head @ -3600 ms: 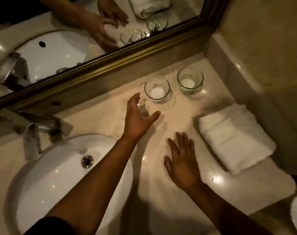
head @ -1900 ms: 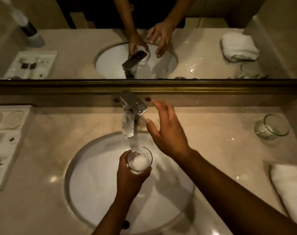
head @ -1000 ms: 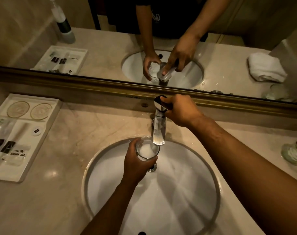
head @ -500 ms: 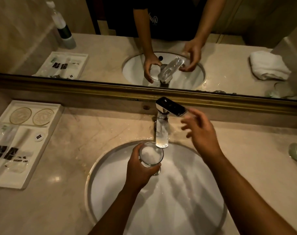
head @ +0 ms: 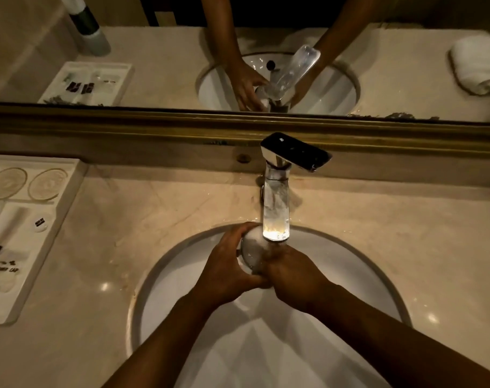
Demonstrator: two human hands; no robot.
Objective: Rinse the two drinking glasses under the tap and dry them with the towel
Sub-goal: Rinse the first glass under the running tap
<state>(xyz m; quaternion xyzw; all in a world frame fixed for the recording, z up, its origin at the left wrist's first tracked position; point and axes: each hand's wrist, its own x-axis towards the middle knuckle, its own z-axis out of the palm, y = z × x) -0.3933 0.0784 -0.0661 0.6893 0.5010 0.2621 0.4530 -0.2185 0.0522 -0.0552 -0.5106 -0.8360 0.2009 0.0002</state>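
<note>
A clear drinking glass (head: 251, 254) sits just under the spout of the chrome tap (head: 276, 205), over the white sink (head: 364, 275). My left hand (head: 227, 273) wraps around the glass from the left. My right hand (head: 291, 275) presses against the glass from the right, its fingers at the rim or inside; I cannot tell which. The tap's lever (head: 295, 151) is raised and swung right. The second glass is out of view. The white towel shows only as a reflection (head: 478, 65) in the mirror at the top right.
A white amenity tray (head: 23, 228) with two round coasters and packets lies on the marble counter (head: 160, 208) at the left. A gold-framed mirror (head: 154, 121) runs along the back. A bottle shows only as a reflection (head: 87, 26) in the mirror.
My right hand left the tap lever and came down onto the glass. The glass, held in my left hand, now sits right under the spout.
</note>
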